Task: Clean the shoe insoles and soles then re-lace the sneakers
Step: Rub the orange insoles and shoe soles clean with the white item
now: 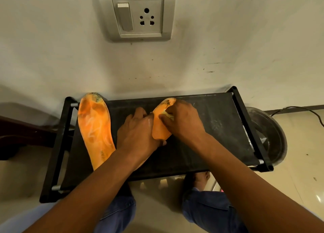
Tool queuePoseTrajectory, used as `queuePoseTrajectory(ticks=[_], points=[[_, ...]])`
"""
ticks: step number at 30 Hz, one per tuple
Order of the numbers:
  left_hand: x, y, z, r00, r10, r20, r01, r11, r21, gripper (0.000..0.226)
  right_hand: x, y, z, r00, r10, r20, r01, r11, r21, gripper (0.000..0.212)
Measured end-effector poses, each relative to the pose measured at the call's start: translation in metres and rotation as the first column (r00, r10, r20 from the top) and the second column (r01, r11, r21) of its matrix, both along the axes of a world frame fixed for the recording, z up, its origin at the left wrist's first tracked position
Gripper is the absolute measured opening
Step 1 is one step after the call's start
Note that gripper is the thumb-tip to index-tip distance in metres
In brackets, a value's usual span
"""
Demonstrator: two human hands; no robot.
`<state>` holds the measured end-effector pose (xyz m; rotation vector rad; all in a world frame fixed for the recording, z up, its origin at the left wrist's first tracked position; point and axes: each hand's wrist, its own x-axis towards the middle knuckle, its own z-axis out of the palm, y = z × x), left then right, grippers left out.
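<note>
Both hands were on the job: my right hand pinched a small yellowish scrub pad between curled fingers and thumb and pressed it onto the orange insole, while my left hand lay over that insole's near half with fingers spread flat — a steadying grip rather than a clamp. This insole lay near the middle of the black rack top, my working surface, toe toward the wall. The second insole lay well to the left, streaked with pale smears that looked like soap.

To scrub well, I judged I should keep the left palm's weight down so the thin foam could not skate or buckle, and work the pad in short strokes toward the toe, where dark grime showed. Pressing too hard at the unsupported edge risked curling it. A metal basin stood just beside the rack's right end — handy, I supposed, for rinsing.
</note>
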<state>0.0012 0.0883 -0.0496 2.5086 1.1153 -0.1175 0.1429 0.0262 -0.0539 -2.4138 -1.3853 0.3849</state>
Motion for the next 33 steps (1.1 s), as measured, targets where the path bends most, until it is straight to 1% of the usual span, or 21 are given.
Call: queuePoseTrajectory(ticks=[2, 4, 6, 8, 11, 14, 16, 18, 20, 23, 25, 27, 30, 33], points=[[0.000, -0.001, 0.001, 1.000, -0.001, -0.001, 0.001, 1.000, 0.027, 0.069, -0.012, 0.000, 0.003, 0.995, 0.093, -0.042, -0.093, 0.996, 0.005, 0.024], [0.001, -0.004, 0.001, 1.000, -0.003, -0.016, 0.003, 0.999, 0.034, 0.063, -0.019, 0.000, 0.006, 0.979, 0.178, -0.096, -0.183, 0.982, -0.039, 0.015], [0.001, -0.003, 0.000, 1.000, -0.003, -0.006, 0.003, 1.000, 0.022, 0.062, -0.019, 0.001, 0.006, 0.973, 0.183, -0.141, -0.199, 0.974, -0.107, 0.026], [-0.001, -0.001, -0.002, 1.000, -0.001, 0.017, 0.001, 1.000, -0.010, 0.069, -0.014, 0.001, 0.003, 0.983, 0.110, -0.145, -0.126, 0.986, -0.112, 0.031], [-0.004, 0.003, -0.003, 1.000, -0.009, 0.014, 0.010, 0.997, -0.075, 0.084, 0.001, 0.002, -0.004, 0.995, -0.049, -0.089, 0.047, 0.999, -0.016, 0.024], [-0.006, 0.005, -0.003, 1.000, -0.013, -0.012, 0.012, 0.997, -0.080, 0.098, 0.017, 0.006, -0.005, 0.985, -0.167, -0.051, 0.170, 0.984, 0.052, 0.021], [-0.007, 0.005, -0.004, 1.000, -0.008, -0.021, 0.006, 0.997, -0.076, 0.099, 0.020, 0.010, -0.007, 0.984, -0.172, -0.038, 0.173, 0.984, 0.033, 0.021], [-0.007, 0.005, -0.005, 1.000, -0.007, -0.020, 0.006, 0.997, -0.076, 0.093, 0.014, 0.014, -0.007, 0.993, -0.112, -0.025, 0.110, 0.993, -0.050, 0.020], [-0.007, 0.006, -0.005, 1.000, -0.008, -0.020, 0.007, 0.997, -0.072, 0.084, 0.003, 0.016, -0.007, 0.998, -0.019, -0.066, 0.012, 0.994, -0.112, 0.018], [-0.006, 0.006, -0.006, 1.000, -0.001, -0.024, -0.001, 0.998, -0.062, 0.078, -0.011, 0.016, -0.008, 0.985, 0.070, -0.159, -0.090, 0.989, -0.117, 0.016], [-0.006, 0.007, -0.006, 1.000, -0.006, -0.021, 0.005, 0.998, -0.069, 0.079, -0.012, 0.017, -0.009, 0.985, 0.032, -0.168, -0.050, 0.993, -0.104, 0.015], [-0.008, 0.008, -0.006, 1.000, -0.017, -0.009, 0.016, 0.997, -0.079, 0.083, -0.003, 0.018, -0.011, 0.990, -0.064, -0.126, 0.053, 0.995, -0.089, 0.011], [-0.007, 0.010, -0.004, 0.999, -0.033, -0.023, 0.031, 0.996, -0.086, 0.091, 0.015, 0.017, -0.012, 0.983, -0.179, -0.048, 0.178, 0.984, -0.026, 0.011], [-0.005, 0.011, -0.002, 0.998, -0.042, -0.046, 0.038, 0.996, -0.078, 0.092, 0.021, 0.016, -0.010, 0.979, -0.205, 0.001, 0.205, 0.979, -0.002, 0.010]])
